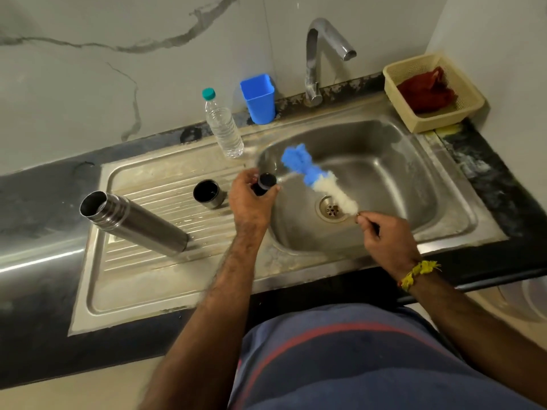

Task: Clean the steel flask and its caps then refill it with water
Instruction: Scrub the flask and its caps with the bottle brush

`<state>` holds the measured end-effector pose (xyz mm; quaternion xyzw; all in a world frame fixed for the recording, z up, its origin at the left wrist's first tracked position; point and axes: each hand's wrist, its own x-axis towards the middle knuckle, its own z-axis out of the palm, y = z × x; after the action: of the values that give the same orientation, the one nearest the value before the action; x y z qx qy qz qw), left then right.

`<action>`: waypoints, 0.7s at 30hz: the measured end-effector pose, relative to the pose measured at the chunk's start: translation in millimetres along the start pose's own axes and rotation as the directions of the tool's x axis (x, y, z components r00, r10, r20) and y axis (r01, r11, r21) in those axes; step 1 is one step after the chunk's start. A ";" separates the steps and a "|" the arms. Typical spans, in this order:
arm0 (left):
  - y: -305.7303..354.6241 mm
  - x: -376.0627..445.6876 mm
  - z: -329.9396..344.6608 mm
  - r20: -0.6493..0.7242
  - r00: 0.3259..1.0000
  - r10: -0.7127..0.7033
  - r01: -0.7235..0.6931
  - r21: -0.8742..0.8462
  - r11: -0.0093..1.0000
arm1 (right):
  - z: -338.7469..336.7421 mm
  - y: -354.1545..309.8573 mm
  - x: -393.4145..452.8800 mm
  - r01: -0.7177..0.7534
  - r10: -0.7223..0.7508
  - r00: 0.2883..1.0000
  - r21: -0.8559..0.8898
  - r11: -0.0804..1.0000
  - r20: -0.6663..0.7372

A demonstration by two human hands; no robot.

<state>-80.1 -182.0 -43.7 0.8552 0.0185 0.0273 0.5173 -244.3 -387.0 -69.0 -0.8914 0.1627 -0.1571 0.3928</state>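
While the steel flask [134,223] stands open at frame left, left hand [251,199] grips a black cap [264,183]; right hand [384,238] pinches a bottle brush [318,179] over the sink [414,161], centre.

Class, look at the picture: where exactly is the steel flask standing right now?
The steel flask stands open on the draining board, left of the sink basin, beside the cup cap.
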 end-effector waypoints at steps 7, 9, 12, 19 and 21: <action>-59.6 -28.3 -39.7 -0.066 0.996 -0.053 0.045 -0.115 0.992 | 16.3 -14.9 -1.0 -0.105 0.105 0.994 0.188 0.977 0.010; -72.1 -36.1 -48.9 -0.072 0.992 -0.105 0.095 -0.130 0.987 | 22.3 -15.4 -1.3 -0.110 0.098 0.993 0.189 0.976 0.073; -87.1 -42.2 -61.0 -0.086 0.986 -0.145 0.135 -0.111 0.985 | 34.0 -18.7 0.2 -0.085 0.067 0.992 0.172 0.981 0.110; -93.4 -45.4 -74.0 -0.020 0.993 -0.116 0.115 -0.049 0.992 | 53.5 -28.2 9.3 -0.066 0.044 0.986 0.139 0.988 0.158; -86.5 -41.6 -75.5 -0.048 0.993 -0.111 0.110 -0.025 0.994 | 54.0 -28.7 10.7 -0.074 0.052 0.987 0.135 0.988 0.154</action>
<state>-126.9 -77.7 -86.4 0.8460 0.0781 0.0198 0.5271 -207.9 -338.0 -80.5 -0.8653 0.1494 -0.0880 0.4703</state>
